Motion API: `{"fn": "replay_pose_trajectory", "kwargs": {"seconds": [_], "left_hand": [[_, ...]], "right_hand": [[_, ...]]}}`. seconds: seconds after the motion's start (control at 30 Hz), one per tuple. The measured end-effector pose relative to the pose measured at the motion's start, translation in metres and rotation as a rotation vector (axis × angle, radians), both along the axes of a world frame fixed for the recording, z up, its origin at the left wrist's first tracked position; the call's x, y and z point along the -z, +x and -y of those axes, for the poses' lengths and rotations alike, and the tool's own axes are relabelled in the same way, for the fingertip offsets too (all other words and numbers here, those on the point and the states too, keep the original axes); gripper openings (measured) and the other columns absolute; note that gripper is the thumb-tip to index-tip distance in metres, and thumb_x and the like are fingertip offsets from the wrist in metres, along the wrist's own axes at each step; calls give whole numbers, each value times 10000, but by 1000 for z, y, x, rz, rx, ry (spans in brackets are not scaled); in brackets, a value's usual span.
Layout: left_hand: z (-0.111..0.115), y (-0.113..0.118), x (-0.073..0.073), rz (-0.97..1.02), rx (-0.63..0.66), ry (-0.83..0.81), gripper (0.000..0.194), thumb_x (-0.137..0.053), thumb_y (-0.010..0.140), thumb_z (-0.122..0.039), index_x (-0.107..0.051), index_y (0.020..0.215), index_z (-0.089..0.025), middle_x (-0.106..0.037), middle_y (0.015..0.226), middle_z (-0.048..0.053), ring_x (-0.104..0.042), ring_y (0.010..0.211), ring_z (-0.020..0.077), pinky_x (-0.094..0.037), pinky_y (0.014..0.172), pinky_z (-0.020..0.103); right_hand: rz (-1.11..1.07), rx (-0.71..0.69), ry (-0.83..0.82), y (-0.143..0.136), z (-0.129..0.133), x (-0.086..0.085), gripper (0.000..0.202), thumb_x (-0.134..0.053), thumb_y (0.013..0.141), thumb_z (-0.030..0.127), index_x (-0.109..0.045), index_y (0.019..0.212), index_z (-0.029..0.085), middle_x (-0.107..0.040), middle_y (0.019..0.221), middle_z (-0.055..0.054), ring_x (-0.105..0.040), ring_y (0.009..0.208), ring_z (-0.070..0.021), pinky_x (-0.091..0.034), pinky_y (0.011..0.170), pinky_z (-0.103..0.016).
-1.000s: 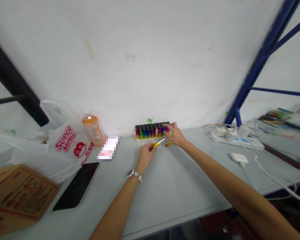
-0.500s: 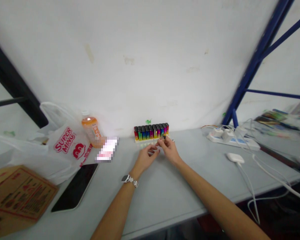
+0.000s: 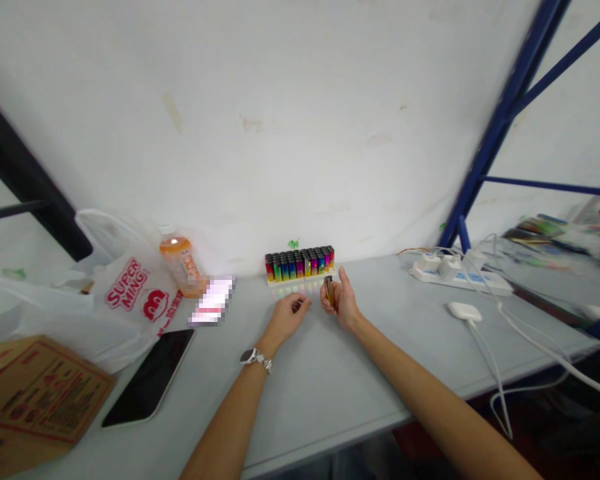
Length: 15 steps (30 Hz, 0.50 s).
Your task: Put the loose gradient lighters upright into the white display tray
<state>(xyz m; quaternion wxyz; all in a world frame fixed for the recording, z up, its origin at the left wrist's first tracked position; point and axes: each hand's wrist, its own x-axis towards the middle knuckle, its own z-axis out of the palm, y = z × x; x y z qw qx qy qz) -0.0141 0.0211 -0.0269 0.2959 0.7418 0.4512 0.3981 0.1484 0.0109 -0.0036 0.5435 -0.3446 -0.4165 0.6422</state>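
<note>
A lighter (image 3: 329, 292), amber-brown with a dark metal top, stands nearly upright in my right hand (image 3: 347, 303); the fingers wrap round its body and the thumb points up beside it. My left hand (image 3: 287, 317) rests low over the table to the left, its fingers curled together. Whatever they may hold is hidden. Behind both hands, a block of lighters (image 3: 300, 265) in many bright colours with black tops sits in rows in a pale tray (image 3: 286, 283) against the wall.
On the left are a carton (image 3: 45, 393), a white plastic bag (image 3: 145, 293), an orange drink bottle (image 3: 180, 257), a dark tablet (image 3: 153, 377) and a blurred-out bright phone-like slab (image 3: 214, 300). At right lie a power strip (image 3: 460, 277), a white charger (image 3: 464, 311) and cables.
My hands have moved apart and slightly back from the tray. The lighter now shows upright in my right hand, with the thumb raised beside it. The view has shifted slightly.
</note>
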Motion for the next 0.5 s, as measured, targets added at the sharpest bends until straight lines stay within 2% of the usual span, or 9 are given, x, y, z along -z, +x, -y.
{"fn": "replay_pose_trajectory", "kwargs": {"seconds": [0.17, 0.23, 0.4, 0.5], "left_hand": [[-1, 1, 0, -15, 10, -21, 293, -518, 839, -390, -690, 798, -157, -688, 725, 34, -605, 668, 162, -456, 657, 265], [-1, 1, 0, -15, 20, -35, 314, -502, 844, -394, -700, 807, -154, -686, 714, 36, -605, 664, 164, -451, 650, 264], [0, 2, -2, -22, 31, -42, 339, -490, 852, -409, -700, 794, -150, -693, 726, 41, -599, 667, 163, -440, 646, 260], [1, 2, -1, -16, 34, -41, 346, -496, 853, -420, -700, 784, -150, -704, 742, 45, -607, 679, 167, -450, 659, 264]], "right_hand": [[131, 213, -92, -5, -4, 3, 537, -353, 877, 604, -357, 496, 225, -249, 377, 67, -168, 322, -68, -84, 354, -222], [106, 269, -84, -5, -3, 1, 519, -346, 882, 576, -355, 501, 223, -246, 385, 68, -166, 325, -66, -82, 359, -214], [-55, 70, -75, 2, 0, -2, 691, -306, 763, 862, -408, 536, 217, -239, 372, 82, -143, 323, -60, -67, 367, -209], [-65, 38, -51, 5, 0, -3, 737, -292, 723, 911, -429, 535, 211, -273, 369, 74, -162, 319, -57, -72, 365, -209]]}}
